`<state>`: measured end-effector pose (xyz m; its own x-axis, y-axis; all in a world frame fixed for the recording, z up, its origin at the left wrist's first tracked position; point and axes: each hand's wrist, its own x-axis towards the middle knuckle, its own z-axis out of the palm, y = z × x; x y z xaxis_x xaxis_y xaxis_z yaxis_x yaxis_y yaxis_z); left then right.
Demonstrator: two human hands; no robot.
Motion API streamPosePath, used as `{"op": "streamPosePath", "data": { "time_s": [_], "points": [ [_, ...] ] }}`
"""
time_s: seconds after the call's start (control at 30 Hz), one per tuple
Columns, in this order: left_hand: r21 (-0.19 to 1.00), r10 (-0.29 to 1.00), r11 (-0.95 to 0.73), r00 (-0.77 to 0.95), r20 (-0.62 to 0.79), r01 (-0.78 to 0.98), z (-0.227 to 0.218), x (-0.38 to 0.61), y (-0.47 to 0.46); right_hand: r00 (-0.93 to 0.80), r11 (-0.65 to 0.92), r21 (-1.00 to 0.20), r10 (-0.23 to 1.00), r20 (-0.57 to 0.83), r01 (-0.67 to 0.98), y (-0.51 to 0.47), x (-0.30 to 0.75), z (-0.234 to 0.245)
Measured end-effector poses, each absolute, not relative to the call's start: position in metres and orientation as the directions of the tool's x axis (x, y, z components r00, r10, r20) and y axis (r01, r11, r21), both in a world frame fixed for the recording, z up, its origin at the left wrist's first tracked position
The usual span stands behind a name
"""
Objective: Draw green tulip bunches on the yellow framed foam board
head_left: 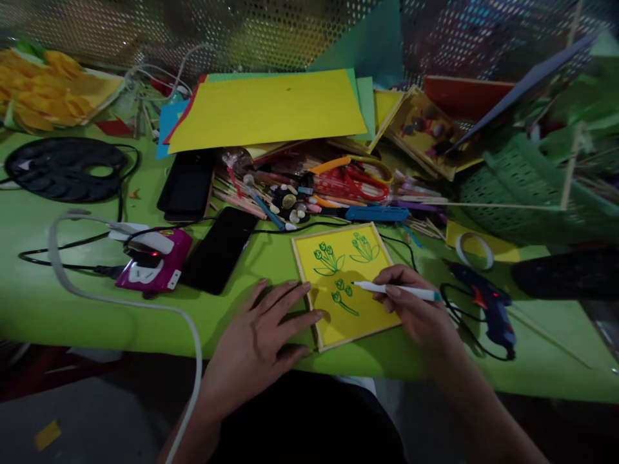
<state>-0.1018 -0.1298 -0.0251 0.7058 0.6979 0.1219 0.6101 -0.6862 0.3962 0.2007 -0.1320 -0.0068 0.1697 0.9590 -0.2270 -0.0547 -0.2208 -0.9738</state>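
A yellow square panel (345, 325) with a thin wooden border lies near the table's front edge. Green line drawings of flowers cover parts of it: two bunches at the top and a smaller sprig (342, 296) below them. My left hand (271, 328) rests flat with fingers spread, its fingertips on the panel's left border. Between the thumb and fingers of my right hand (418, 306) is a white marker (403, 291), with its dark tip just right of the sprig. Whether the tip touches the panel I cannot tell.
A glue gun (493, 309) with a red light lies right of the panel, near a tape roll (474, 251). Left are a black phone (222, 248) and a purple power socket (169, 264) with cables. Behind lie scissors (367, 183), a blue cutter (377, 214) and yellow sheets (271, 109).
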Motion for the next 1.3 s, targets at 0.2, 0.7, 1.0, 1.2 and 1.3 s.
{"op": "streamPosePath", "data": {
  "time_s": [0.2, 0.7, 1.0, 1.2, 1.3],
  "points": [
    [0.408, 0.705, -0.678, 0.698, 0.124, 0.612, -0.025, -0.102, -0.129, 0.169, -0.229, -0.971, 0.956, -0.238, -0.074, -0.132, 0.202, -0.010],
    [0.404, 0.701, -0.682, 0.703, 0.121, 0.610, -0.023, -0.102, -0.129, 0.168, -0.219, -0.974, 0.959, -0.226, -0.063, -0.132, 0.203, -0.010],
    [0.423, 0.708, -0.672, 0.695, 0.126, 0.608, -0.023, -0.101, -0.129, 0.152, -0.229, -0.972, 0.960, -0.235, -0.060, -0.132, 0.202, -0.012],
    [0.431, 0.713, -0.663, 0.692, 0.115, 0.612, -0.021, -0.100, -0.129, 0.099, -0.193, -0.976, 0.978, -0.183, 0.102, -0.135, 0.207, -0.019],
    [0.427, 0.708, -0.670, 0.696, 0.120, 0.608, -0.022, -0.100, -0.129, 0.066, -0.164, -0.964, 0.986, -0.153, 0.208, -0.134, 0.206, -0.018]
  ]
}}
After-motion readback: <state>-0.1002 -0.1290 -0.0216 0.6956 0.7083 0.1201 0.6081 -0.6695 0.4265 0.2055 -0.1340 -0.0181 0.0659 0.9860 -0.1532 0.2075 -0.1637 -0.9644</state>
